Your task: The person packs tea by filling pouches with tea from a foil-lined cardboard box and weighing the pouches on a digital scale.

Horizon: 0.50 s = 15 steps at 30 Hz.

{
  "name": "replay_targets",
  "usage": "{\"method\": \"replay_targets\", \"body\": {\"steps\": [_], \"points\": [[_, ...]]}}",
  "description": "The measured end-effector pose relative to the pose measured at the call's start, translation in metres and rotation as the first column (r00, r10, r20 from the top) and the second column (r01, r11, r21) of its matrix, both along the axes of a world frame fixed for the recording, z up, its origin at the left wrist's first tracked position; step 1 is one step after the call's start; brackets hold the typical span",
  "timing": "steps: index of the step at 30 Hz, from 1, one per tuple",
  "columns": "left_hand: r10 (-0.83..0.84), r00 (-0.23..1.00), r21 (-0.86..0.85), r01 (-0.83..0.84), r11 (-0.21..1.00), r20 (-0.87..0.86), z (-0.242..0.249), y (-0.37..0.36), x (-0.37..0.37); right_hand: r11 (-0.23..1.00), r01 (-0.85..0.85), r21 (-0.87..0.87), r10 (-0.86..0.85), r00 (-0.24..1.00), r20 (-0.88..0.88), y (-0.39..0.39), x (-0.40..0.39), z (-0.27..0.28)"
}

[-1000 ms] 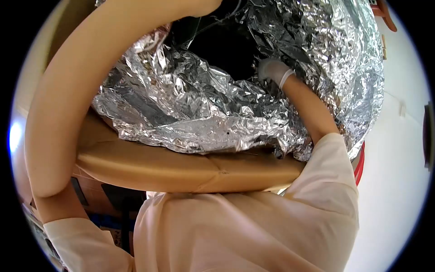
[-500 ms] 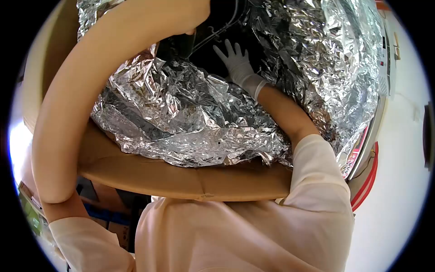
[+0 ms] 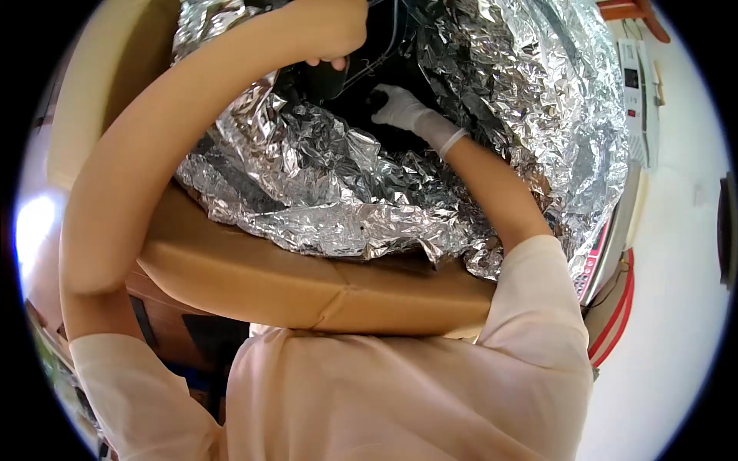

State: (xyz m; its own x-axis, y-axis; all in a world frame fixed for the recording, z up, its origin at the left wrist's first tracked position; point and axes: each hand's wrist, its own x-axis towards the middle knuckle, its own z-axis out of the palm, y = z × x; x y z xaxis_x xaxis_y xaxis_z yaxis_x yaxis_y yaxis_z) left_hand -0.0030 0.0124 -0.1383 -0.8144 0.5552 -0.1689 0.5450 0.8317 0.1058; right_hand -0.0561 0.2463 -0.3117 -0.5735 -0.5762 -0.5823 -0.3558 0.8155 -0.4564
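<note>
My left hand (image 3: 338,34) is at the top of the view, bare, with its fingers curled in. A dark flat piece (image 3: 329,81) shows just under its fingertips; what the hand grips is hidden. My right hand (image 3: 401,109), in a white glove, reaches into the dark hollow of a crumpled silver foil liner (image 3: 307,161). Its fingers are bent around a dark spot I cannot make out. Between the two hands runs a thin wire or cord (image 3: 367,69) beside the dark contents, which are too dim to name.
The foil lines a large cardboard box (image 3: 254,276) whose near edge lies against my shirt. At the right are a white device (image 3: 632,100) with a small panel, a red-and-white box edge (image 3: 590,265) and a red strip (image 3: 615,315) beside a white surface.
My right hand has gone from spread fingers to curled ones inside the foil hollow. The view has shifted slightly, and my left hand now shows lower in it.
</note>
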Motion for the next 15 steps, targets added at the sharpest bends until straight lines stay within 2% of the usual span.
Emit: {"method": "replay_targets", "body": {"steps": [1,2,3,5,6,8,9,11,12,14,15], "points": [[0.281,0.932,0.056,-0.301,0.952,0.228,0.012,0.011,-0.003,0.992,0.096,-0.077,-0.082,0.984,0.158,0.000,-0.006,0.002],[0.494,0.742,0.046,-0.573,0.818,0.453,0.019,0.017,-0.002,0.965,0.189,-0.182,-0.153,0.969,0.195,-0.004,-0.004,0.029],[0.592,0.670,0.295,-0.736,0.610,0.448,-0.007,0.015,0.003,0.950,0.241,-0.200,-0.184,0.946,0.267,-0.007,-0.006,0.049],[0.587,0.691,0.323,-0.720,0.615,0.422,-0.017,0.017,0.001,0.901,0.369,-0.228,-0.274,0.892,0.360,-0.011,-0.005,0.091],[0.582,0.708,0.332,-0.704,0.628,0.400,-0.018,0.016,0.000,0.903,0.369,-0.222,-0.288,0.901,0.325,-0.011,-0.005,0.111],[0.560,0.722,0.334,-0.688,0.645,0.406,-0.004,0.021,0.002,0.872,0.430,-0.234,-0.309,0.854,0.419,-0.009,0.003,0.159],[0.529,0.733,0.330,-0.672,0.663,0.428,0.003,0.023,0.002,0.876,0.420,-0.239,-0.303,0.863,0.404,-0.007,0.008,0.175],[0.496,0.758,0.364,-0.643,0.674,0.423,0.006,0.025,0.007,0.791,0.562,-0.241,-0.458,0.806,0.374,-0.003,0.016,0.201],[0.464,0.760,0.403,-0.641,0.654,0.455,0.007,0.026,0.010,0.803,0.529,-0.276,-0.424,0.831,0.359,-0.001,0.018,0.212],[0.453,0.750,0.383,-0.646,0.660,0.482,0.007,0.033,0.013,0.764,0.513,-0.390,-0.315,0.825,0.469,-0.001,0.033,0.245],[0.424,0.749,0.341,-0.628,0.700,0.509,0.006,0.037,0.013,0.744,0.531,-0.405,-0.392,0.838,0.379,0.000,0.038,0.251]]}}
